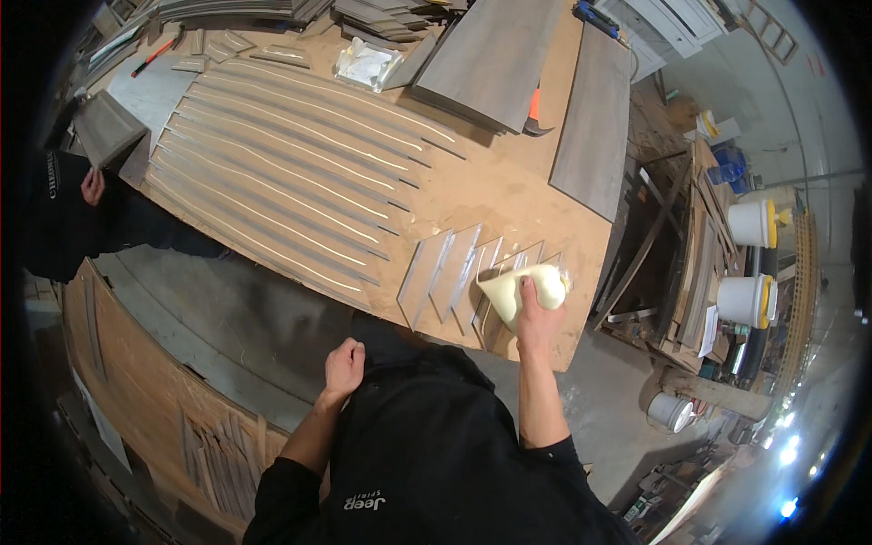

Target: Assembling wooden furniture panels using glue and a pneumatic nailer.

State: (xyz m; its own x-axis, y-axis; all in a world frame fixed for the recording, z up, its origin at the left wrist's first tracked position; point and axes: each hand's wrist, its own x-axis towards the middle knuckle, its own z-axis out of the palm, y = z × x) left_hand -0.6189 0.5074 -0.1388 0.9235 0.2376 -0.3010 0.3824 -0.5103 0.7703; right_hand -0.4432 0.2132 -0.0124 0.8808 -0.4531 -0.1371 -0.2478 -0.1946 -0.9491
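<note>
My right hand [540, 320] grips a pale yellow, soft-looking glue bottle [502, 292] above the near right of the workbench, with the thumb laid over it. Under and beside the bottle lie several short wooden pieces [425, 278] with slanted ends, set side by side; some carry streaks of white glue. The bottle hides part of them. My left hand [344, 367] is closed in a loose fist in front of my body, off the bench edge, with nothing visible in it. Left of the short pieces, long thin grey strips [282, 173] lie in parallel rows with lines of glue along them.
Grey panels [486, 64] and another long panel [595, 127] lie on the bench [490, 186], near a hammer [535, 116]. A white glue-smeared tray [368, 64] stands at the back. At left, a co-worker's hand [93, 186] holds a cabinet door [109, 127]. White buckets [747, 222] stand right.
</note>
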